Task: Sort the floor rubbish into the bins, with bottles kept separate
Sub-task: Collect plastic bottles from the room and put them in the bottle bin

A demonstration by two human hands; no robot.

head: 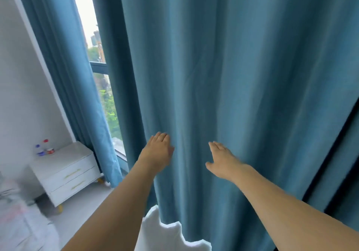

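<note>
— While both arms are reaching up from the bottom of the frame, is either hand carrying anything?

— No. The left hand (158, 149) is lying flat with straight fingers, and the right hand (221, 158) is spreading wide; both are reaching toward the blue curtain (242, 75) at centre frame, holding nothing.

— So what is going wrong?

— Neither floor rubbish nor bins are showing anywhere. My guess is that the person is facing away from the work, risking missed items.

— Any bottles?

— Two small bottles (43, 148) are standing at the far lower left on the white bedside cabinet (68, 171), not the floor, so someone sorting might be taking them wrongly.
</note>
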